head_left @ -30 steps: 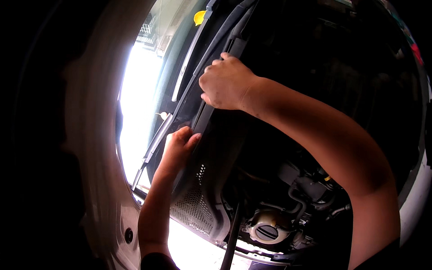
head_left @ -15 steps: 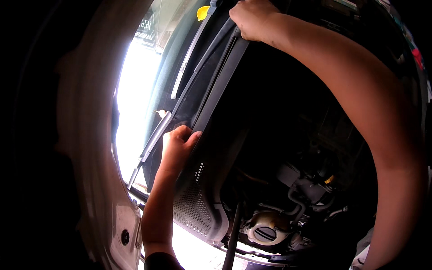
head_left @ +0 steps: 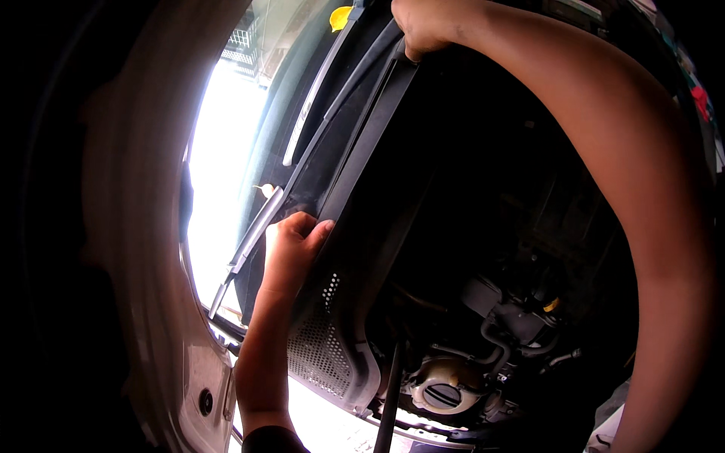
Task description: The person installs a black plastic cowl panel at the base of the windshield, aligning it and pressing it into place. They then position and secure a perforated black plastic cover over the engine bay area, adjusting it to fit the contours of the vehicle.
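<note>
A long black cowl panel (head_left: 366, 143) runs along the base of the windshield, slanting from the upper middle down to the lower left. My left hand (head_left: 293, 245) is closed on its nearer stretch, thumb against the front edge and fingers curled over the top. Farther up, my right hand (head_left: 427, 26) grips the far end, its fingers partly cut off by the upper picture edge. Beside the panel lies a wiper arm (head_left: 260, 226), and a second grey wiper piece (head_left: 317, 94) rests closer to the glass.
Right of the panel is the dark engine bay, with a round-capped pale reservoir (head_left: 444, 389) and hoses (head_left: 495, 347). A thin dark rod (head_left: 390, 396) rises near the front. The raised hood (head_left: 143, 226) borders the left. A yellow leaf (head_left: 340, 19) lies on the windshield.
My right hand has shifted slightly right and up in the picture, while the whole view has moved a little. Both hands keep their hold on the cowl panel.
</note>
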Tool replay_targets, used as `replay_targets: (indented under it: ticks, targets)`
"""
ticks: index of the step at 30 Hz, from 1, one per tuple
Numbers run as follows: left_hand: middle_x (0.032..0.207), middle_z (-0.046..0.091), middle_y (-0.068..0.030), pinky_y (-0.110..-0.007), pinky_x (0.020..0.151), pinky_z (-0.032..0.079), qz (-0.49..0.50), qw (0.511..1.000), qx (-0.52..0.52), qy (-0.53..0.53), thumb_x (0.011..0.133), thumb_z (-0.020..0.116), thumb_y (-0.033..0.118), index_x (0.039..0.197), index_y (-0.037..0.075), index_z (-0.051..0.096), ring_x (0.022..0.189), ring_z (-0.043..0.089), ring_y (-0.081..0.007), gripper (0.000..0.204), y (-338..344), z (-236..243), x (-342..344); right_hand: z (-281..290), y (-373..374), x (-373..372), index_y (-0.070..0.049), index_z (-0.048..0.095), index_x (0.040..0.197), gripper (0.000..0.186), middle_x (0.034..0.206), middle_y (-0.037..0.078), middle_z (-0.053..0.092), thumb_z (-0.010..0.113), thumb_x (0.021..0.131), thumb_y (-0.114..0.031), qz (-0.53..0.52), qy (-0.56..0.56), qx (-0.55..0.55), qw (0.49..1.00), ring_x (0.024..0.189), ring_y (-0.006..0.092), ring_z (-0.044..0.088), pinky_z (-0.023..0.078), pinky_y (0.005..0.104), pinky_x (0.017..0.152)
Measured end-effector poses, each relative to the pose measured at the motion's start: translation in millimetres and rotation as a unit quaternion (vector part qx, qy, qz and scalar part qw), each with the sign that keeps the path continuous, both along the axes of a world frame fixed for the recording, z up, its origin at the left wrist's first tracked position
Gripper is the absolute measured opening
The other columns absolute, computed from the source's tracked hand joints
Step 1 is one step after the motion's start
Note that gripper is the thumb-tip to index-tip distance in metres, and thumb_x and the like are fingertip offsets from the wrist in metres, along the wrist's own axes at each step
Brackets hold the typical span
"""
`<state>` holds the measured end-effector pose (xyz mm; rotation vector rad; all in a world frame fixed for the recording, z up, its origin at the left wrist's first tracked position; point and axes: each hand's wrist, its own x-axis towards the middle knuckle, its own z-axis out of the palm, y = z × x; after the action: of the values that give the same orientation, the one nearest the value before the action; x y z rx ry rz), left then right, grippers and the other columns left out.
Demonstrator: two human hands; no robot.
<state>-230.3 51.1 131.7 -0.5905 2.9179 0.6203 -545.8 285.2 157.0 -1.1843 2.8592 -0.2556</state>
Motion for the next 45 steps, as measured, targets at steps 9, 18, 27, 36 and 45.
replay_targets:
  ticks: [9,18,27,36,45]
  targets:
    - [0.064,0.065,-0.0066,-0.03,0.058,0.048,-0.015,0.997,0.074,-0.027,0.089,0.08,0.027,0.079,-0.002,0.069,0.058,0.057,-0.0114,0.033,-19.3,-4.7,-0.4,-69.5,56.8,43.0,0.001,0.055,0.139,0.064,0.13,0.023,0.065,0.072,0.093,-0.04,-0.272,-0.09,-0.421,0.861,0.118,0.0321,0.066,0.054,0.0441,0.101]
    - [0.059,0.052,0.0019,-0.027,0.051,0.037,-0.052,0.994,0.074,-0.063,0.091,0.079,0.017,0.069,0.0,0.058,0.057,0.044,-0.0044,0.035,-16.5,-1.2,-2.1,-69.9,31.6,75.6,0.009,0.026,0.155,0.101,0.149,0.035,0.044,0.073,0.089,-0.051,-0.344,-0.307,-0.448,0.766,0.139,0.0432,0.049,0.044,0.0477,0.115]
    - [0.067,0.069,-0.0064,-0.028,0.059,0.051,-0.059,0.996,0.044,-0.045,0.088,0.081,0.02,0.082,-0.002,0.073,0.06,0.062,-0.0109,0.025,-13.3,-4.2,1.5,-61.5,-6.3,70.0,-0.004,0.027,0.155,0.092,0.143,0.03,0.043,0.081,0.085,-0.03,-0.434,-0.262,-0.272,0.818,0.123,0.0399,0.062,0.062,0.0449,0.093]
    - [0.101,0.075,-0.0149,-0.034,0.085,0.058,-0.08,0.996,0.044,-0.022,0.089,0.08,0.019,0.11,-0.003,0.072,0.09,0.073,-0.0194,0.032,15.2,17.6,-15.4,-62.8,-7.6,75.9,-0.004,0.021,0.158,0.083,0.145,0.03,0.044,0.07,0.093,-0.023,-0.448,-0.232,-0.296,0.811,0.123,0.0404,0.062,0.059,0.0483,0.098]
    - [0.164,0.027,-0.0234,-0.043,0.123,0.033,0.226,0.654,0.72,0.055,0.106,0.053,0.029,0.159,-0.002,0.021,0.149,0.035,-0.0365,0.07,109.1,-4.2,-203.6,-93.9,33.4,111.9,-0.003,0.034,0.155,0.078,0.124,0.022,0.068,0.045,0.103,-0.06,-0.279,-0.086,-0.293,0.91,0.12,0.0368,0.064,0.038,0.0547,0.114]
